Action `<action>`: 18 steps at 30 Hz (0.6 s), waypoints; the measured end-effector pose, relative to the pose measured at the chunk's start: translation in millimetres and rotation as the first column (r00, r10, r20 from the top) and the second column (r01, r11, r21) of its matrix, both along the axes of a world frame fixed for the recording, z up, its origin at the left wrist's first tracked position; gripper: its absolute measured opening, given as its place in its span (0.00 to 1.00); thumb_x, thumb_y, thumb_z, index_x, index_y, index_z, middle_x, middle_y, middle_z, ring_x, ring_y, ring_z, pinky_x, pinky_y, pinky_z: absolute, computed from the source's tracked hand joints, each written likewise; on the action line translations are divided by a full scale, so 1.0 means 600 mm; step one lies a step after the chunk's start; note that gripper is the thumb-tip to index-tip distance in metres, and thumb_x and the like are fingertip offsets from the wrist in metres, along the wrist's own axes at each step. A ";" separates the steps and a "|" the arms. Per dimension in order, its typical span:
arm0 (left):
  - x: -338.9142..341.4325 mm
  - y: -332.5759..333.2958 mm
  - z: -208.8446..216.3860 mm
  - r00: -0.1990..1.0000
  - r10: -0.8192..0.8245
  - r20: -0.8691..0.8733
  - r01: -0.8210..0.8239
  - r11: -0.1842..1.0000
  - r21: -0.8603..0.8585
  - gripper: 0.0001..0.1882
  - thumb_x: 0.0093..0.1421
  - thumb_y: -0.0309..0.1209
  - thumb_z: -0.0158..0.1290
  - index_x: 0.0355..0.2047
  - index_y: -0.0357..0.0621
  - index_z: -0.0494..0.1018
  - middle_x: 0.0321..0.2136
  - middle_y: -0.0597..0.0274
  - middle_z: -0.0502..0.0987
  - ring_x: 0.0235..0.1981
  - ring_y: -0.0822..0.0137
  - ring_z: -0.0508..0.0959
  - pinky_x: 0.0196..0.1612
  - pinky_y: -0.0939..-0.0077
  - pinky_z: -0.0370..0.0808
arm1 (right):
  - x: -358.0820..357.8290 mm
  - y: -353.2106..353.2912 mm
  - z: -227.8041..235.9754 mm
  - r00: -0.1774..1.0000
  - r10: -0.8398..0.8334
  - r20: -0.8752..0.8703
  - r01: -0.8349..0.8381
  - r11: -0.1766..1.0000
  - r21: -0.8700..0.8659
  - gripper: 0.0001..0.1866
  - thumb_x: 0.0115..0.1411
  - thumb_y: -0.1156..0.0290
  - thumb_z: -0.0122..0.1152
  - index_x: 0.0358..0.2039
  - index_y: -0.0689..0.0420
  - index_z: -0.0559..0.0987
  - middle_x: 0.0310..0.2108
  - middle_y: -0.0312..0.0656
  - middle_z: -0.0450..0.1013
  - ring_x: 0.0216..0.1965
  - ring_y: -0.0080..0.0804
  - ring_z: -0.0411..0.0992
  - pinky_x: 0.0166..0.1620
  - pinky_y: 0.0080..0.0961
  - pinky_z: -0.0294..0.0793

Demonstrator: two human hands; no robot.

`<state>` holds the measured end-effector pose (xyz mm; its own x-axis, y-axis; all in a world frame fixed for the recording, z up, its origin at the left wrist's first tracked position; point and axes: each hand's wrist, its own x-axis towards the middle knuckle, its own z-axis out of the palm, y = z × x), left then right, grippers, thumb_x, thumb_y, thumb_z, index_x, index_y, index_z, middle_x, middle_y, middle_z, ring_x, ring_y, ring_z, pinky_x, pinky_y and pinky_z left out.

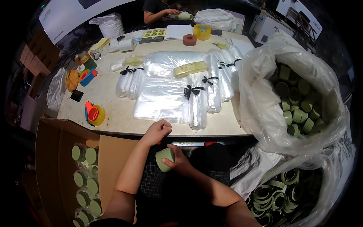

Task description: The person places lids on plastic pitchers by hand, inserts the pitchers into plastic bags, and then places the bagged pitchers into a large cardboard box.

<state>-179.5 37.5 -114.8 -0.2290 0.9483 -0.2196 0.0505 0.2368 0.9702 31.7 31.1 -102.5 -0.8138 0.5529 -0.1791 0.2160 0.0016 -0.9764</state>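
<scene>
Head view: the right hand has its fingers wrapped around a ribbed green cup, which sits over the lap just below the bench edge. The left hand is curled into a loose fist above it, near the clear plastic bags, while an open cardboard box with more green pieces sits off to the left.

Beyond the left hand, the tabletop is brightly lit — glare is thrown off the plastic bags — while the lap below is sunk in shadow; outer edges are bowed, blackened.
</scene>
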 end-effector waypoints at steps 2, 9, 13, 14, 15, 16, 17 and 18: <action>0.002 0.000 0.004 1.000 0.003 -0.004 -0.003 1.000 -0.005 0.08 0.62 0.29 0.56 0.37 0.37 0.73 0.24 0.68 0.74 0.25 0.78 0.72 0.30 0.82 0.70 | 0.001 0.000 -0.006 1.000 0.000 -0.004 0.000 1.000 0.020 0.38 0.59 0.58 0.68 0.64 0.56 0.60 0.57 0.51 0.62 0.57 0.40 0.66 0.59 0.34 0.67; -0.001 0.000 0.004 0.999 -0.037 -0.002 0.037 0.999 -0.025 0.07 0.65 0.26 0.52 0.42 0.37 0.72 0.28 0.66 0.74 0.28 0.77 0.72 0.34 0.81 0.72 | 0.003 -0.002 -0.015 1.000 0.002 -0.019 -0.001 0.999 0.054 0.38 0.59 0.59 0.68 0.64 0.56 0.60 0.55 0.50 0.63 0.56 0.39 0.66 0.59 0.34 0.68; -0.001 -0.001 0.001 0.999 -0.039 0.006 0.039 0.999 -0.019 0.07 0.66 0.26 0.52 0.42 0.37 0.72 0.27 0.66 0.74 0.28 0.77 0.72 0.33 0.81 0.71 | 0.007 -0.002 -0.011 1.000 0.014 -0.017 -0.013 0.998 0.069 0.38 0.59 0.59 0.68 0.64 0.56 0.60 0.55 0.50 0.64 0.56 0.39 0.66 0.59 0.34 0.68; -0.001 -0.002 0.000 0.999 -0.043 0.002 0.043 0.999 -0.015 0.07 0.66 0.26 0.52 0.42 0.37 0.72 0.27 0.66 0.74 0.28 0.77 0.72 0.33 0.81 0.71 | 0.008 -0.002 -0.013 1.000 0.015 -0.023 -0.013 0.997 0.076 0.38 0.59 0.59 0.68 0.64 0.56 0.60 0.55 0.50 0.64 0.56 0.39 0.66 0.59 0.34 0.68; -0.001 -0.002 -0.002 0.999 -0.043 0.003 0.043 0.999 -0.014 0.07 0.66 0.26 0.52 0.42 0.37 0.72 0.27 0.66 0.74 0.28 0.77 0.71 0.33 0.81 0.71 | 0.008 -0.002 -0.016 0.999 0.015 -0.029 -0.013 0.996 0.083 0.38 0.59 0.59 0.69 0.64 0.56 0.60 0.55 0.50 0.64 0.56 0.39 0.66 0.59 0.34 0.68; -0.001 -0.002 -0.001 0.999 -0.043 0.004 0.043 0.999 -0.012 0.07 0.66 0.26 0.52 0.41 0.37 0.72 0.27 0.66 0.74 0.28 0.77 0.71 0.33 0.81 0.71 | 0.008 -0.002 -0.016 0.999 0.017 -0.035 -0.014 0.996 0.090 0.38 0.59 0.59 0.69 0.64 0.56 0.60 0.55 0.50 0.64 0.56 0.39 0.66 0.59 0.34 0.67; -0.001 -0.003 -0.001 0.999 -0.041 0.004 0.042 0.999 -0.011 0.07 0.66 0.26 0.52 0.41 0.37 0.72 0.27 0.66 0.74 0.27 0.77 0.71 0.33 0.81 0.71 | 0.008 -0.002 -0.014 0.999 0.016 -0.034 -0.014 0.997 0.081 0.38 0.59 0.59 0.69 0.64 0.56 0.60 0.55 0.50 0.64 0.56 0.39 0.66 0.59 0.34 0.67; -0.001 -0.003 0.000 0.999 -0.041 0.006 0.041 0.999 -0.006 0.06 0.66 0.27 0.52 0.41 0.37 0.72 0.27 0.66 0.74 0.27 0.77 0.71 0.33 0.81 0.70 | 0.009 -0.002 -0.012 0.999 0.016 -0.032 -0.014 0.997 0.073 0.38 0.59 0.59 0.68 0.64 0.56 0.60 0.55 0.50 0.64 0.56 0.39 0.66 0.59 0.34 0.67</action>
